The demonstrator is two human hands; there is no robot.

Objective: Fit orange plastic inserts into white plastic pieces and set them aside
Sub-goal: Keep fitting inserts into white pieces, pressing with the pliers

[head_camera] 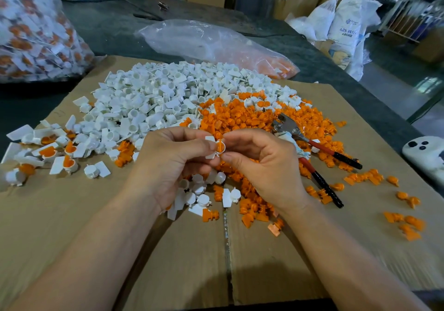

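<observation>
Fingers (204, 146), L hand (173, 166), R hand (264, 166), pinch 1 white piece (210, 140) w/ 1 orange insert (220, 146)

over the middle of the cardboard sheet (120, 226) the left hand (173, 164) pinches a white piece (211, 140) and the right hand (262, 166) pinches the orange insert (220, 145) in its cup; white pile (156, 94) toward the far edge; orange pile (240, 120) beside it; pliers (319, 152) toward the right edge

two hands (173, 164) (264, 166), one pliers (323, 148)
</observation>
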